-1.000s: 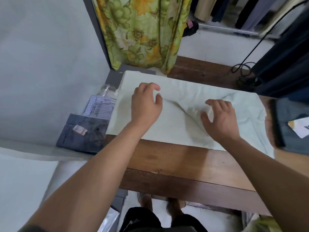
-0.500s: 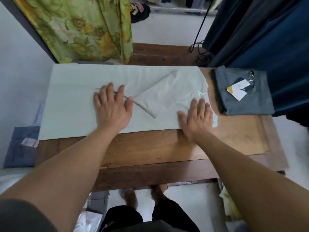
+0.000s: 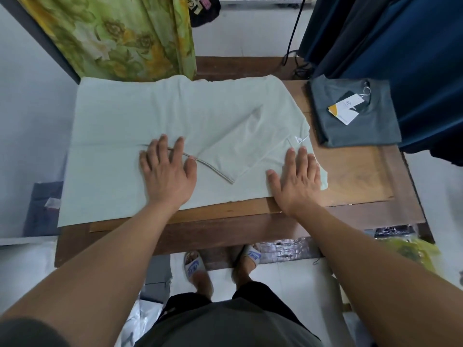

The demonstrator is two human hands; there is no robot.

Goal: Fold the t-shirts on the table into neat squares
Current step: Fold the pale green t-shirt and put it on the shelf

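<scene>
T-shirts on table, count: 2, one spread out and one already folded.
Pale green t-shirt [image 3: 150, 116]: lies flat across the left and middle of the wooden table [image 3: 350, 176]. Its near edge runs along the table's front.
Sleeve [image 3: 238, 146]: 1 visible, folded diagonally over the shirt's body. Its hemmed end points toward the near edge, between the two hands.
Hands, count: 2, both palm down on the pale shirt.
Left hand [image 3: 167, 171]: flat, fingers straight and slightly spread. It presses the cloth beside the sleeve hem and grips nothing.
Right hand [image 3: 298, 181]: flat, fingers straight and close together. It presses the shirt's near right corner, with the wrist over bare wood, and grips nothing.
Grey t-shirt [image 3: 355, 126]: folded to a rectangle at the table's far right, just beside the pale shirt and apart from it.
Paper tag [image 3: 345, 110]: 1, white with a yellow corner, lying on the grey shirt.
Floral curtain [image 3: 120, 36]: 1, hanging behind the table's far left.
Dark blue fabric [image 3: 413, 58]: hanging at far right, behind the grey shirt.
Blue garment [image 3: 42, 209]: left of the table, lower down and partly hidden.
Sandals [image 3: 194, 266]: 2, on the person's feet under the table's front.
Yellow-green bag [image 3: 413, 249]: below the table's right end; contents cannot be made out.
</scene>
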